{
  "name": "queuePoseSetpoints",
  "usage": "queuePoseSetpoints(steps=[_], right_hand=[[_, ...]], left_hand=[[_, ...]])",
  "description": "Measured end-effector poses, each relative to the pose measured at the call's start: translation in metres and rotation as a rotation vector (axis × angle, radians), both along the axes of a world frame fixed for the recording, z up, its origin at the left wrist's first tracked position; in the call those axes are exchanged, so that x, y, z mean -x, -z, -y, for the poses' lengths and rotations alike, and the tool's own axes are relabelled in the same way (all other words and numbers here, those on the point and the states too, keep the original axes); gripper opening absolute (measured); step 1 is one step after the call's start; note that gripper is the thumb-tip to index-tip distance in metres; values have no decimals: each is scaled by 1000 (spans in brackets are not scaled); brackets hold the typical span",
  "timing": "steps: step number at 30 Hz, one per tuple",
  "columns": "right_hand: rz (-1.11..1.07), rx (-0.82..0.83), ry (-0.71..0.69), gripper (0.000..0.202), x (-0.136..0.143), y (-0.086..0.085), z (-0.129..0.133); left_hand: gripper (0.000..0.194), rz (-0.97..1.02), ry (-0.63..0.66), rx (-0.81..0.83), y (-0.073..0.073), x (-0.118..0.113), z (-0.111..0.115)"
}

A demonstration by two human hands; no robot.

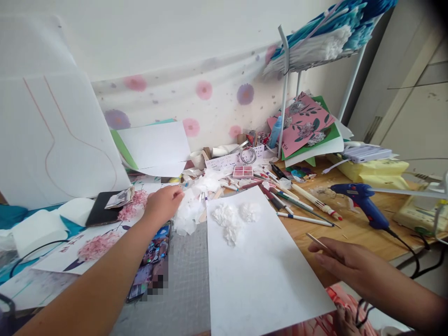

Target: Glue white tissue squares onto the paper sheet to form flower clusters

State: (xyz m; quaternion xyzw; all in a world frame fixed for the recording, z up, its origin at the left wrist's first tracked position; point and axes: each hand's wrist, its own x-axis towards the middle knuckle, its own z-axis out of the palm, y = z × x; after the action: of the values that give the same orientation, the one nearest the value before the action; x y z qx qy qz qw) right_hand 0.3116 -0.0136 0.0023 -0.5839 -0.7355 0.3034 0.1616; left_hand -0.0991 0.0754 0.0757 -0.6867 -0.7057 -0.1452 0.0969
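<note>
My left hand (164,203) reaches over the left side of the table, its fingers curled closed beside a heap of torn white tissue paper (187,212). What those fingers hold, if anything, is hidden. In my right hand (339,259) is a thin wooden stick (317,240), its tip pointing up and left. Between the hands lies a white paper sheet (259,280). Crumpled white tissue flowers (229,224) sit in a cluster near its far end. A phone (154,256) with a lit screen lies under my left forearm.
A blue glue gun (364,200) rests at the right, its cord trailing off the edge. Several brushes and pencils (290,200) lie beyond the sheet. Cards with pink flowers (98,247) and a black wallet (105,207) are at left. A metal rack (285,93) stands behind.
</note>
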Motion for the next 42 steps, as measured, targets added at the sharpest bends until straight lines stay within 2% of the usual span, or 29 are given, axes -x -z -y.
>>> queuePoseSetpoints(steps=[5, 8, 10, 14, 18, 20, 25, 31, 34, 39, 42], right_hand=[[-169, 8, -152, 50, 9, -30, -7], [-305, 43, -132, 48, 17, -48, -19], [-378, 55, -84, 44, 26, -52, -31], [-633, 217, -139, 23, 57, -41, -56], [-727, 347, -263, 17, 83, -21, -69], [-720, 383, -285, 17, 87, -13, -70], [-719, 345, -294, 18, 86, -5, -67], [-659, 126, -443, 15, 89, -5, -62], [-603, 61, -398, 13, 90, -3, -61], [-526, -28, -315, 12, 89, 0, -62], [-496, -35, -243, 12, 88, -2, -60]], left_hand=[[19, 176, 13, -59, 3, -12, 8], [14, 295, 15, -139, 4, -26, 14], [14, 377, 15, -178, 9, -39, 20], [17, 532, 115, -88, 29, -70, 36], [14, 824, 289, 172, 42, -87, 49], [15, 878, 329, 292, 45, -88, 51], [15, 892, 375, 473, 52, -84, 52], [19, 864, 318, 507, 56, -86, 54], [19, 792, 250, 429, 54, -80, 51], [13, 556, 19, 123, 50, -51, 34], [12, 503, -53, 41, 46, -40, 26]])
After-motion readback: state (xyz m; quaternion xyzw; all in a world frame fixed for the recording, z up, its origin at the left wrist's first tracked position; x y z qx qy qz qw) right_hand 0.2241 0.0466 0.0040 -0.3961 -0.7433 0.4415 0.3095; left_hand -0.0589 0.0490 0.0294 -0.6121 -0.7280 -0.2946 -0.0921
